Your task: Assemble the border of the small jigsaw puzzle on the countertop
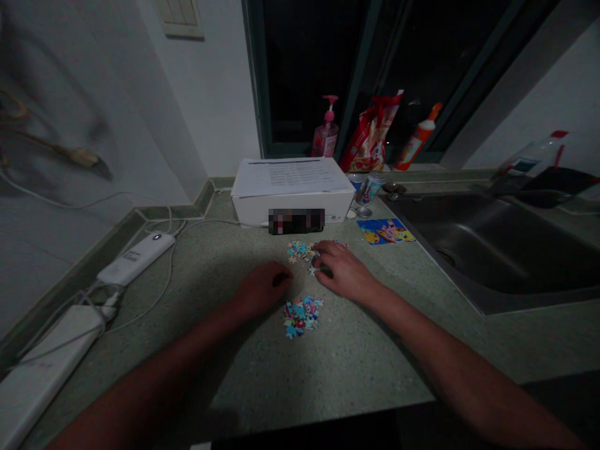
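Note:
Small colourful jigsaw pieces lie on the green speckled counter (356, 356) in two loose heaps: a near heap (300, 314) and a far heap (300, 250). My left hand (262, 289) rests on the counter just left of the near heap, its fingers curled under into a loose fist. My right hand (341, 270) lies between the heaps, fingers bent down onto pieces at the far heap's right edge. What the fingertips pinch is hidden. A finished picture card (387, 230) with cartoon figures lies further right.
A white box (293, 190) with a printed sheet stands behind the heaps. A steel sink (497, 250) is at right. Power strips (135, 257) and cables lie at left. A pump bottle (325, 134), a snack bag (371, 139), a can (370, 187) stand by the dark window.

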Tool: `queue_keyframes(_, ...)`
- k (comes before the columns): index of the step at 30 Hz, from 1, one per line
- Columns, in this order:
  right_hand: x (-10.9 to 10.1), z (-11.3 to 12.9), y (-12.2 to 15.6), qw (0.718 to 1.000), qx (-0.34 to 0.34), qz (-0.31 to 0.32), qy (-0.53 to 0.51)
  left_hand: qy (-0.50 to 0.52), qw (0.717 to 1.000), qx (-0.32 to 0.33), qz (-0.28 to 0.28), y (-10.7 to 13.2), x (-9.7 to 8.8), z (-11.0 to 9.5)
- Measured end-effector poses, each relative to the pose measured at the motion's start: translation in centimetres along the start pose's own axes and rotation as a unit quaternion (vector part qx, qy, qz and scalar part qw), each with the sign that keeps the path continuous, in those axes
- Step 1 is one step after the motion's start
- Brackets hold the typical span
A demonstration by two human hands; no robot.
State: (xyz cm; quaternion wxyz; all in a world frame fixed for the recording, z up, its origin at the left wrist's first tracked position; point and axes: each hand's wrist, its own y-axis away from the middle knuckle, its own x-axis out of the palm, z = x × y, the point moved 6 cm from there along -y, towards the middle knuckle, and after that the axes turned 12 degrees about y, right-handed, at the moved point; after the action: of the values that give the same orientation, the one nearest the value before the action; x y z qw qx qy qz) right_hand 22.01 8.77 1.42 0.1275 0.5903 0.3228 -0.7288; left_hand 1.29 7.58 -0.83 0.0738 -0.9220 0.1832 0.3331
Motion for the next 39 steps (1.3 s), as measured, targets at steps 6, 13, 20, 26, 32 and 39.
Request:
queue_keyframes(6, -0.3, -0.6, 0.1, 0.999, 0.001, -0.010, -0.038, 0.012, 1.000, 0.005, 0.000, -0.2, 0.0, 0.2)
queue_keyframes(13, -1.1, 0.7, 0.3, 0.990, -0.013, -0.021, -0.140, 0.066, 0.997, 0.033, -0.031, 0.5, -0.1, -1.3)
queue_keyframes(20, -1.1, 3.0, 0.4, 0.978, -0.050, -0.041, -0.198, 0.120, 0.990, 0.058, -0.034, 0.9, 0.4, -2.2)
queue_keyframes(26, -2.1, 3.5, 0.6, 0.984, -0.104, -0.063, -0.134, 0.186, 0.982, 0.014, -0.013, 0.7, 0.5, -1.7)
queue_keyframes(32, -3.0, 4.0, 0.9, 0.984, -0.130, -0.074, -0.100, 0.231, 0.973, 0.008, 0.024, 0.4, 0.9, -1.3)
queue_keyframes(39, -2.8, 4.4, 1.1, 0.976, -0.138, -0.005, -0.168, 0.013, 0.996, 0.036, -0.078, -0.4, -1.2, -0.1)
